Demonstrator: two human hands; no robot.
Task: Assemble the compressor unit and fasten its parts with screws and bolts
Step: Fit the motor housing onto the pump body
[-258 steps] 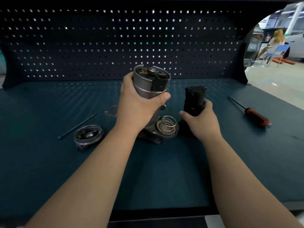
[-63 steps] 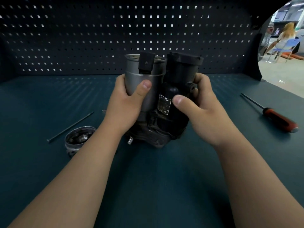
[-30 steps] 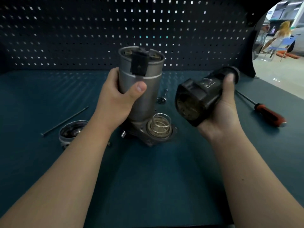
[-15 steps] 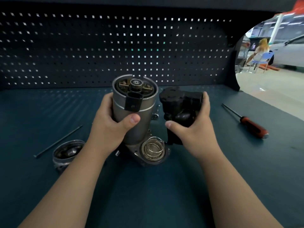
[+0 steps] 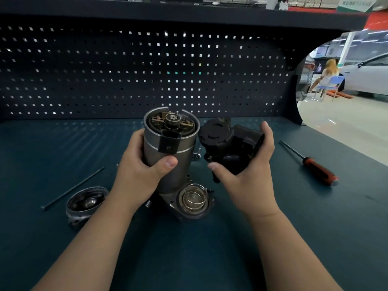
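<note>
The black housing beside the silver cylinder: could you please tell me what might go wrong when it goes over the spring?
1. The spring stands uncovered in the base; lowering the black housing off-centre could tip or pinch it.
2. The right hand holds the housing tilted; it might slip.
3. Only the left hand steadies the silver cylinder; a push could topple it.

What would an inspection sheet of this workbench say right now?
Surface: dark teal bench top.
Job's things: silver cylinder upright, spring in its base socket; black housing held beside it; round cap and long rod left; bolt behind the cylinder; screwdriver right.
Clutter: nothing seen.
Grippers: left hand grips the cylinder; right hand holds the housing.
Cables: nothing seen.
Surroundings: pegboard behind; seated person and car beyond.
</note>
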